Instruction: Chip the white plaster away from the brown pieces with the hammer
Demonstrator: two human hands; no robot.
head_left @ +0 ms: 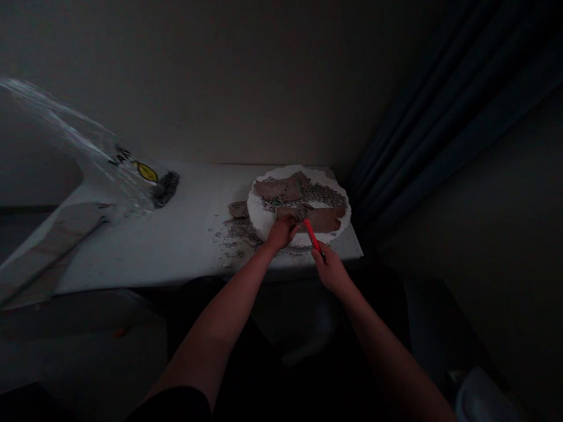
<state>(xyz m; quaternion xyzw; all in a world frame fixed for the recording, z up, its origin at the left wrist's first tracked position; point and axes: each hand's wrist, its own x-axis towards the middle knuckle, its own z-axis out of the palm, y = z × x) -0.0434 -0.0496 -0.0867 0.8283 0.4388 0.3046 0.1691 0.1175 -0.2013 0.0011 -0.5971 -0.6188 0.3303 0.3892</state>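
Left hand [281,231] fingers pinch the brown slab [328,218] lying on the white disc [341,202] at the right end of the surface [176,240], likely pinning it steady. Right hand [329,269] fingers clenched on the red tool [311,234], tip at the slab. Crumbs [237,235] scattered beside the disc.

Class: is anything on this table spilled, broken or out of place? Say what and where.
Yes. Brown crumbs lie scattered on the white table, left of the round white slab. The brown sheets on the slab look broken and ragged; the left hand grips one, the right hand holds a red tool.
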